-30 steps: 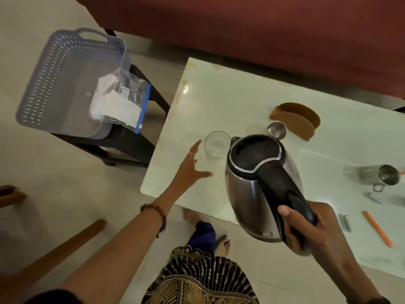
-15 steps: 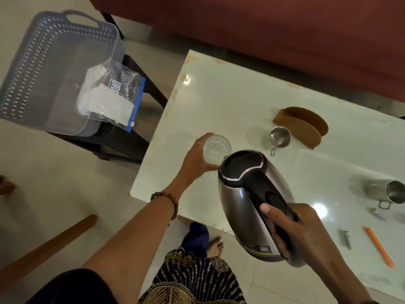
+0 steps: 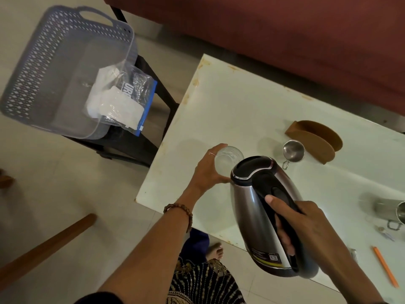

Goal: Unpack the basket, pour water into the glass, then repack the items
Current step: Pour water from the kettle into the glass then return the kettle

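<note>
Right hand (image 3: pixel 306 227) wrapped round the black handle of the electric kettle (image 3: pixel 263 207), thumb laid along the top of the grip, probably to steady the weight during the tilt. Kettle held clear of the table (image 3: pixel 241 106), leaned forward with its lid end toward the glass (image 3: pixel 229 160), apparently so the spout would come over the rim. Spout itself hidden under the lid edge; no stream of water discernible, so impossible to say whether pouring was under way. Water level in the glass likewise unreadable.

Just beyond the kettle's lid, left hand (image 3: pixel 208 172) curled round the near side of the glass, thumb at the bottom and fingers over the far rim, presumably to keep it from sliding or tipping under the pour. Glass stood on the table near its left edge, partly covered by hand and kettle.

Further from the kettle, to its right and back: small steel cup (image 3: pixel 293 150) beside a brown curved holder (image 3: pixel 313 139), purpose unclear. At the right border, well away from the kettle, a steel mug (image 3: pixel 392 210) cut off by the frame, an orange pencil (image 3: pixel 385 266), and small items too blurred to name.

Far to the kettle's left, off the table, grey basket (image 3: pixel 28 84) perched on a dark stool (image 3: pixel 153 88), with a zip bag (image 3: pixel 122 99) of white material draped over its near rim, seemingly not yet unpacked.
</note>
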The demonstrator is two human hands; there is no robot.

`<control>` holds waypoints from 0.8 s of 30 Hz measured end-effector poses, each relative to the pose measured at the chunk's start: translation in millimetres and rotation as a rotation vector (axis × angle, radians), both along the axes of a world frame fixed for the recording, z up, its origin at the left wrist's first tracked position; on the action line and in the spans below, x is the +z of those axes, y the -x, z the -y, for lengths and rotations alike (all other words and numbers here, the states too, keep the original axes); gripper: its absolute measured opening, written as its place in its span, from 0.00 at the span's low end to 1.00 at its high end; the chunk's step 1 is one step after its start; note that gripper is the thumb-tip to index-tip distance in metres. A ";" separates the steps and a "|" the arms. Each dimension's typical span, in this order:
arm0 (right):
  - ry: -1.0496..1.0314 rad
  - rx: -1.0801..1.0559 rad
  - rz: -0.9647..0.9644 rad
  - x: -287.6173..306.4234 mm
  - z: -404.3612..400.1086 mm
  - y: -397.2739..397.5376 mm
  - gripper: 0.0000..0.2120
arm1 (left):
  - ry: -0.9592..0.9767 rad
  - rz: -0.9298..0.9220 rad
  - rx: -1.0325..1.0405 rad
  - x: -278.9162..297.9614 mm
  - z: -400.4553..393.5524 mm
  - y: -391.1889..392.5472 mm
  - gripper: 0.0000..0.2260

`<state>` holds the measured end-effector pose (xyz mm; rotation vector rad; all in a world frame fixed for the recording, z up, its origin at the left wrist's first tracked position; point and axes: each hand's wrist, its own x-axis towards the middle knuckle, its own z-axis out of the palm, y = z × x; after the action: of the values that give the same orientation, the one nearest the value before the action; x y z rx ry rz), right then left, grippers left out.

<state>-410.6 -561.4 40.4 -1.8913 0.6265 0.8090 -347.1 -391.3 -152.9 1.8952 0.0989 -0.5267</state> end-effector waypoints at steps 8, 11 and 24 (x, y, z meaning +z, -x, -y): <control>-0.166 0.002 -0.147 4.0 -0.5 -13.5 0.27 | 0.024 -0.036 -0.003 0.4 -1.1 0.5 0.42; -0.058 0.114 -0.058 5.3 2.2 -7.2 0.29 | 0.028 -0.039 0.000 0.5 -0.9 0.8 0.42; -0.062 0.008 -0.161 22.5 -8.6 -15.3 0.28 | 0.026 -0.030 -0.005 -1.1 -2.6 -0.3 0.41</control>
<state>-395.3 -552.8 62.9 -1.7851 0.6854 0.9820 -346.9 -388.6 -153.9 1.8632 0.1062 -0.5569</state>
